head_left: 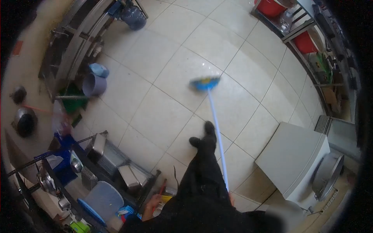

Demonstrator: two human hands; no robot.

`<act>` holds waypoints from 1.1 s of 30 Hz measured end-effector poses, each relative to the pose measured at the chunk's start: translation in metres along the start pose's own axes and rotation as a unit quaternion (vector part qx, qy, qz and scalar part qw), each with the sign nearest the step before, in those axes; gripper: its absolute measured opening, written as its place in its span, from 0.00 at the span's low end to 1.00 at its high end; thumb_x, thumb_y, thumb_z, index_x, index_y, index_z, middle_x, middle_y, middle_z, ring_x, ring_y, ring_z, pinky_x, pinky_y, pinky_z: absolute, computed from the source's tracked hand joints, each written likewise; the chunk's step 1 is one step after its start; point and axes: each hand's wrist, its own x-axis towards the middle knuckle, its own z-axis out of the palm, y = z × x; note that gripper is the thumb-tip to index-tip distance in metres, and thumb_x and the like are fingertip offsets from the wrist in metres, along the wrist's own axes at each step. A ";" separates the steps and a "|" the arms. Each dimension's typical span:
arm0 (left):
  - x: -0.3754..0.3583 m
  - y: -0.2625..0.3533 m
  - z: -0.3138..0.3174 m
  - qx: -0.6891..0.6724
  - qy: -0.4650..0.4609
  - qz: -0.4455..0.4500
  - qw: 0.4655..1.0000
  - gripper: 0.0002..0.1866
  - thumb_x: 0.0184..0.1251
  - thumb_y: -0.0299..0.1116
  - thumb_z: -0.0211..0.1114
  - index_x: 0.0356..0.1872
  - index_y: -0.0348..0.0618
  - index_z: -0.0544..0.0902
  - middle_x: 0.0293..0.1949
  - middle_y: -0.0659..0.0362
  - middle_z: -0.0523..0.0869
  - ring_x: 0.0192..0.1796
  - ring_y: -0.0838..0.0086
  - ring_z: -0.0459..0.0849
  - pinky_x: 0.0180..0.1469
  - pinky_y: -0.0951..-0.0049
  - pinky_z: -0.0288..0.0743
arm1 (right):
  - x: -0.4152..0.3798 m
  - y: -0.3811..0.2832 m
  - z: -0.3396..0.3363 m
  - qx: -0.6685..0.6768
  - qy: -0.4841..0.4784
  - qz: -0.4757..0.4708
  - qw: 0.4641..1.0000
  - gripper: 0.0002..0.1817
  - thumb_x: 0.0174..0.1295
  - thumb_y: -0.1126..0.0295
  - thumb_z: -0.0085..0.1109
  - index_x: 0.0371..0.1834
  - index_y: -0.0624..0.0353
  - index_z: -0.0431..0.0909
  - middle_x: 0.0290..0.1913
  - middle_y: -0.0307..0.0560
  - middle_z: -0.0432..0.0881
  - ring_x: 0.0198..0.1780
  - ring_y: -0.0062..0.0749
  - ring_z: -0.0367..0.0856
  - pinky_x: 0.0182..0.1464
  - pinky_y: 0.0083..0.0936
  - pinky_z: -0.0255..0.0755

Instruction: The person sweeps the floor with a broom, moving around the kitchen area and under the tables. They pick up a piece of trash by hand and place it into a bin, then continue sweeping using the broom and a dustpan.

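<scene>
A broom [206,83] with a blue head and dark bristles rests on the tiled floor ahead of my feet, slightly blurred. Its pale blue handle [218,139] runs back towards my body on the right. My right hand [232,199] shows only as a sliver beside the handle's upper end, closed around it; my dark clothing hides the rest. Low on the left, my left hand [152,202] hangs beside my body, near a yellow object [166,199] and a thin red stick [162,187]. Its fingers are too small and covered to read.
Metal pans [132,176] and a clear plastic tub [103,202] sit on a rack at lower left. A grey bucket [94,85] and a water bottle [134,18] stand further up. On the right are a white cabinet [291,157] and shelves with red tubs [306,42].
</scene>
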 end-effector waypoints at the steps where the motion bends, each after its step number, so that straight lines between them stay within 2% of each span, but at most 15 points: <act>1: 0.013 0.028 -0.020 0.055 0.002 0.025 0.998 0.10 0.63 0.37 0.55 0.32 0.40 0.76 0.27 0.65 0.75 0.32 0.78 0.73 0.34 0.74 0.70 | 0.012 -0.009 0.005 -0.002 0.001 -0.004 1.000 0.19 0.69 0.65 0.36 0.56 0.65 0.67 0.49 0.52 0.74 0.49 0.31 0.72 0.49 0.24 0.66; 7: 0.138 0.388 -0.215 0.382 0.177 0.068 0.905 0.22 0.66 0.43 0.50 0.53 0.36 0.71 0.57 0.51 0.71 0.59 0.64 0.70 0.59 0.68 0.63 | 0.134 -0.133 0.148 -0.181 0.086 -0.091 0.975 0.22 0.65 0.60 0.44 0.58 0.59 0.67 0.35 0.59 0.79 0.39 0.41 0.79 0.40 0.36 0.69; 8: 0.194 0.391 -0.283 0.366 0.246 0.241 0.865 0.20 0.65 0.41 0.51 0.48 0.34 0.73 0.45 0.45 0.79 0.51 0.57 0.76 0.53 0.65 0.67 | 0.208 -0.175 0.173 -0.219 0.077 -0.127 0.964 0.19 0.64 0.62 0.43 0.56 0.58 0.69 0.33 0.63 0.76 0.37 0.45 0.78 0.38 0.38 0.68; 11: 0.189 0.582 -0.298 0.360 0.272 0.225 0.864 0.16 0.66 0.38 0.51 0.44 0.34 0.74 0.39 0.51 0.80 0.44 0.67 0.77 0.49 0.69 0.68 | 0.427 -0.346 0.251 -0.215 0.181 -0.320 0.905 0.20 0.66 0.59 0.38 0.54 0.57 0.70 0.27 0.61 0.76 0.30 0.56 0.76 0.32 0.41 0.68; 13: 0.189 0.626 -0.319 0.284 0.297 0.344 0.844 0.16 0.67 0.39 0.51 0.44 0.36 0.75 0.38 0.54 0.80 0.41 0.72 0.75 0.47 0.73 0.67 | 0.395 -0.460 0.266 -0.145 0.109 -0.265 0.947 0.22 0.66 0.59 0.38 0.57 0.60 0.66 0.35 0.66 0.76 0.36 0.55 0.76 0.37 0.41 0.69; 17: 0.172 0.528 -0.335 0.275 0.253 0.100 0.922 0.23 0.69 0.44 0.47 0.56 0.35 0.68 0.52 0.49 0.75 0.56 0.63 0.72 0.58 0.67 0.62 | 0.296 -0.355 0.299 -0.060 0.066 -0.204 0.975 0.22 0.67 0.62 0.37 0.59 0.64 0.64 0.52 0.65 0.72 0.53 0.49 0.72 0.53 0.36 0.65; 18: 0.174 0.455 -0.350 0.338 0.261 0.142 0.893 0.20 0.67 0.43 0.51 0.47 0.34 0.73 0.43 0.51 0.77 0.47 0.65 0.74 0.52 0.66 0.66 | 0.243 -0.308 0.295 -0.023 0.038 -0.165 0.985 0.22 0.67 0.62 0.37 0.60 0.64 0.63 0.50 0.65 0.73 0.53 0.44 0.73 0.53 0.35 0.65; 19: 0.169 0.363 -0.370 0.274 0.223 0.071 0.933 0.21 0.67 0.43 0.50 0.49 0.33 0.72 0.44 0.48 0.77 0.48 0.60 0.74 0.52 0.63 0.66 | 0.182 -0.294 0.281 -0.108 -0.021 0.031 0.993 0.21 0.67 0.64 0.38 0.59 0.64 0.64 0.38 0.60 0.78 0.42 0.38 0.77 0.44 0.32 0.69; 20: 0.117 0.391 -0.327 0.384 0.121 -0.088 0.911 0.26 0.67 0.47 0.45 0.55 0.33 0.68 0.55 0.43 0.71 0.57 0.56 0.71 0.57 0.63 0.64 | 0.127 -0.264 0.277 -0.117 0.046 -0.098 0.987 0.20 0.67 0.65 0.38 0.58 0.64 0.65 0.33 0.54 0.77 0.34 0.33 0.74 0.36 0.29 0.68; 21: 0.138 0.244 -0.369 0.430 -0.071 -0.236 0.868 0.23 0.67 0.45 0.46 0.53 0.35 0.71 0.52 0.43 0.74 0.54 0.57 0.73 0.54 0.62 0.66 | 0.084 -0.237 0.275 -0.119 0.112 -0.230 0.959 0.19 0.66 0.67 0.39 0.57 0.64 0.66 0.27 0.49 0.77 0.25 0.29 0.72 0.28 0.26 0.68; 22: 0.095 0.222 -0.355 0.327 -0.062 -0.207 0.920 0.23 0.67 0.45 0.47 0.53 0.35 0.71 0.52 0.44 0.74 0.53 0.57 0.74 0.54 0.62 0.66 | 0.045 -0.220 0.271 -0.092 0.048 0.011 0.995 0.19 0.67 0.66 0.39 0.57 0.63 0.67 0.27 0.49 0.77 0.26 0.31 0.74 0.30 0.29 0.68; 26: 0.029 0.246 -0.357 0.146 -0.012 -0.203 0.968 0.23 0.66 0.44 0.49 0.53 0.37 0.70 0.50 0.45 0.75 0.52 0.58 0.74 0.53 0.61 0.66 | 0.060 -0.257 0.317 -0.125 0.070 -0.032 0.989 0.19 0.66 0.67 0.40 0.57 0.62 0.68 0.32 0.54 0.80 0.29 0.40 0.78 0.35 0.35 0.70; 31: 0.132 0.259 -0.453 0.103 -0.023 -0.173 0.979 0.23 0.65 0.44 0.51 0.54 0.39 0.70 0.48 0.48 0.77 0.50 0.58 0.74 0.53 0.60 0.66 | 0.309 -0.483 0.407 -0.112 0.074 -0.061 0.989 0.20 0.64 0.64 0.42 0.56 0.61 0.67 0.45 0.63 0.75 0.49 0.51 0.74 0.49 0.39 0.67; 32: 0.161 0.334 -0.466 0.458 0.019 -0.098 0.883 0.22 0.65 0.44 0.52 0.54 0.39 0.70 0.46 0.49 0.78 0.47 0.62 0.76 0.51 0.64 0.68 | 0.380 -0.513 0.430 -0.152 0.096 -0.128 0.975 0.22 0.64 0.62 0.38 0.62 0.47 0.62 0.37 0.64 0.77 0.38 0.53 0.77 0.37 0.43 0.68; 33: 0.179 0.415 -0.454 0.383 0.162 0.067 0.907 0.20 0.65 0.43 0.52 0.50 0.37 0.72 0.41 0.51 0.79 0.43 0.69 0.77 0.47 0.69 0.70 | 0.435 -0.561 0.449 -0.166 0.141 -0.228 0.949 0.23 0.64 0.63 0.38 0.63 0.49 0.60 0.34 0.64 0.76 0.35 0.56 0.76 0.35 0.44 0.68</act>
